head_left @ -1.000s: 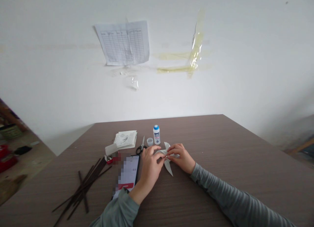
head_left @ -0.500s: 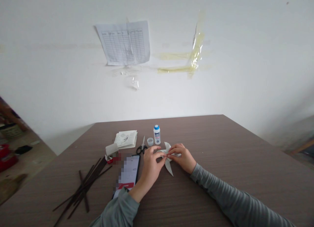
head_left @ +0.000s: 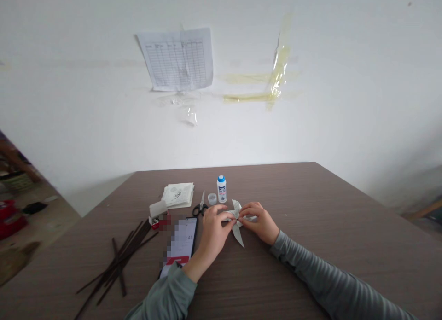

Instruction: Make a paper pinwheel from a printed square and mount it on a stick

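My left hand (head_left: 213, 233) and my right hand (head_left: 258, 223) meet over a folded white paper shape (head_left: 237, 223), pinching its centre between their fingertips. Pointed paper flaps stick out above and below the fingers. Just beyond my left hand lie black-handled scissors (head_left: 200, 210), a small clear cap (head_left: 212, 199) and a white glue bottle with a blue top (head_left: 221, 189). A smartphone (head_left: 181, 246) lies under my left wrist's side, its screen partly pixelated.
On the brown wood-grain table (head_left: 276, 191) are a stack of papers (head_left: 177, 195), a small white box (head_left: 158, 209) and a pile of thin dark sticks (head_left: 119, 264). A ruled sheet (head_left: 177, 59) and yellowed tape (head_left: 278, 76) sit on the wall behind.
Both hands keep their pinch on the paper shape. The whole view has drifted slightly, with the bottle and wall sheet sitting a little further right.
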A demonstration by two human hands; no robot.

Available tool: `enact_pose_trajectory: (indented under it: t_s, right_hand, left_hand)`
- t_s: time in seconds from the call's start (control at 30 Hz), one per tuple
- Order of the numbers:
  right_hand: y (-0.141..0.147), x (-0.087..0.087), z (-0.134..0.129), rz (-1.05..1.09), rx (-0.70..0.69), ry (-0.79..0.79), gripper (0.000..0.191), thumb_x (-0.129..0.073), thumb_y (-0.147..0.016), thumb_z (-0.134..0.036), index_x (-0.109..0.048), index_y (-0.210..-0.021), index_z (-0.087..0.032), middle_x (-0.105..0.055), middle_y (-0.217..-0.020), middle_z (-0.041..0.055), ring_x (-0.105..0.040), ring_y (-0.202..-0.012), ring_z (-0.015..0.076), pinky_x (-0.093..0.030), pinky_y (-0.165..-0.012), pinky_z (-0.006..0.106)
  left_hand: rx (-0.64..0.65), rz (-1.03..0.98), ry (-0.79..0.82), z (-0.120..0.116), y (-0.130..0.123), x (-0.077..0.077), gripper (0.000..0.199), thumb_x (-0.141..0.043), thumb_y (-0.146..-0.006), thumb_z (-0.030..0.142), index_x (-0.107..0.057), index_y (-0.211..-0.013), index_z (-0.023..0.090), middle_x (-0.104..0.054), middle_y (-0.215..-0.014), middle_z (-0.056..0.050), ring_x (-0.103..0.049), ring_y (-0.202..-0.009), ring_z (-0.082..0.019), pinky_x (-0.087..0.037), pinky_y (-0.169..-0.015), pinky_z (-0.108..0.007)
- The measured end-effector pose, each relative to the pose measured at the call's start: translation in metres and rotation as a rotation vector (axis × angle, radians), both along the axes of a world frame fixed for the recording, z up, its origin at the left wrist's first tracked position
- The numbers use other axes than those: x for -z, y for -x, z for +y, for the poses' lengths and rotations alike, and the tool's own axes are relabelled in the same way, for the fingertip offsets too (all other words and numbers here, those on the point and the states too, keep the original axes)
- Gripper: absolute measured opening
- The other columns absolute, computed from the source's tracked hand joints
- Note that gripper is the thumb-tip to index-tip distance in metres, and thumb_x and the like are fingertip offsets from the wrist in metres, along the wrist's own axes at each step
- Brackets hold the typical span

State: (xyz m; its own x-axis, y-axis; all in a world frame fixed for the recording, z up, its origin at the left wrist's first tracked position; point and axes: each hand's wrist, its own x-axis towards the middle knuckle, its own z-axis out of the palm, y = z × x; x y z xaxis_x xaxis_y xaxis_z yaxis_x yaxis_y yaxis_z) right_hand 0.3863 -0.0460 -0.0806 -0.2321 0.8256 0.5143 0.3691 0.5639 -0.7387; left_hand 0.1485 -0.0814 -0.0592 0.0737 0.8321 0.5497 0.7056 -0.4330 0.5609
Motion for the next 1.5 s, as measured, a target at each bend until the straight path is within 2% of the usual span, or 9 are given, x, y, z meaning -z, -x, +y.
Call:
enact_pose_trajectory:
  t_s: [0.2, 0.4, 0.57, 0.7, 0.8, 0.93, 1.07, 1.27, 1.5]
  right_hand:
    - [-0.011, 0.002, 0.004, -0.002, 0.000, 0.039, 0.009, -0.100, -0.101, -0.027, -0.099, -0.093, -0.032, -0.097, -0.114, 0.0124, -0.088, -0.122, 0.0400, -0.070, -0.119, 0.060]
    - [-0.020, 0.002, 0.007, -0.004, 0.019, 0.094, 0.009, -0.100, -0.097, -0.025, -0.097, -0.091, -0.032, -0.097, -0.115, 0.0117, -0.087, -0.124, 0.0401, -0.066, -0.121, 0.059]
    - [-0.019, -0.002, 0.006, -0.035, 0.007, 0.158, 0.005, -0.099, -0.099, -0.031, -0.098, -0.093, -0.030, -0.096, -0.121, 0.0129, -0.085, -0.129, 0.0411, -0.062, -0.125, 0.061]
    - [-0.016, -0.003, 0.004, -0.051, -0.001, 0.172, 0.007, -0.096, -0.102, -0.032, -0.097, -0.095, -0.030, -0.096, -0.125, 0.0134, -0.084, -0.133, 0.0420, -0.059, -0.130, 0.063]
    - [-0.015, -0.002, 0.004, -0.064, 0.010, 0.161, 0.008, -0.096, -0.103, -0.031, -0.097, -0.095, -0.030, -0.095, -0.126, 0.0134, -0.084, -0.133, 0.0423, -0.059, -0.130, 0.063]
    - [-0.014, -0.001, 0.005, -0.086, 0.032, 0.131, 0.008, -0.099, -0.101, -0.030, -0.096, -0.094, -0.030, -0.095, -0.125, 0.0126, -0.085, -0.129, 0.0411, -0.063, -0.125, 0.061]
    - [-0.015, 0.002, 0.005, -0.095, 0.030, 0.103, 0.006, -0.102, -0.097, -0.030, -0.098, -0.093, -0.031, -0.095, -0.126, 0.0128, -0.085, -0.129, 0.0411, -0.065, -0.120, 0.058]
    - [-0.015, 0.003, 0.004, -0.090, -0.008, 0.059, 0.004, -0.100, -0.098, -0.029, -0.099, -0.095, -0.032, -0.097, -0.117, 0.0102, -0.086, -0.123, 0.0387, -0.068, -0.115, 0.054]
    - [-0.014, -0.001, 0.002, -0.117, -0.020, 0.006, 0.012, -0.098, -0.099, -0.021, -0.098, -0.093, -0.031, -0.095, -0.111, 0.0094, -0.086, -0.115, 0.0362, -0.070, -0.111, 0.051]
  left_hand:
    - [-0.104, 0.208, 0.086, 0.006, -0.001, -0.026, 0.024, -0.094, -0.103, 0.005, -0.102, -0.109, 0.028, -0.096, -0.130, -0.018, -0.088, -0.134, -0.049, -0.066, -0.127, -0.079]
    - [-0.101, 0.369, 0.184, 0.008, -0.003, -0.035, 0.021, -0.082, -0.115, 0.013, -0.101, -0.117, 0.020, -0.097, -0.127, -0.021, -0.089, -0.132, -0.050, -0.071, -0.120, -0.068]
    - [-0.116, 0.422, 0.310, 0.008, -0.006, -0.042, 0.013, -0.087, -0.115, 0.024, -0.099, -0.111, 0.022, -0.096, -0.136, -0.021, -0.085, -0.141, -0.050, -0.067, -0.126, -0.065]
    - [-0.120, 0.428, 0.377, 0.007, -0.008, -0.048, 0.009, -0.089, -0.114, 0.024, -0.097, -0.112, 0.024, -0.096, -0.138, -0.016, -0.084, -0.147, -0.046, -0.063, -0.132, -0.060]
    - [-0.114, 0.379, 0.361, 0.006, -0.007, -0.046, 0.007, -0.094, -0.109, 0.020, -0.095, -0.104, 0.025, -0.096, -0.131, -0.014, -0.086, -0.140, -0.044, -0.065, -0.126, -0.057]
    - [-0.076, 0.231, 0.259, 0.008, -0.005, -0.036, 0.020, -0.099, -0.100, 0.009, -0.090, -0.095, 0.026, -0.095, -0.120, -0.010, -0.089, -0.128, -0.039, -0.068, -0.118, -0.051]
    - [-0.042, 0.147, 0.169, 0.011, -0.001, -0.026, 0.024, -0.098, -0.098, 0.005, -0.088, -0.096, 0.027, -0.094, -0.120, -0.009, -0.089, -0.125, -0.037, -0.069, -0.119, -0.053]
    - [0.036, 0.020, 0.061, 0.013, 0.007, -0.015, 0.025, -0.097, -0.096, 0.007, -0.088, -0.097, 0.029, -0.093, -0.114, -0.005, -0.090, -0.119, -0.035, -0.072, -0.115, -0.053]
    - [0.038, -0.021, 0.060, 0.014, 0.009, -0.008, 0.019, -0.101, -0.094, 0.014, -0.091, -0.102, 0.028, -0.095, -0.117, -0.008, -0.092, -0.121, -0.038, -0.074, -0.117, -0.058]
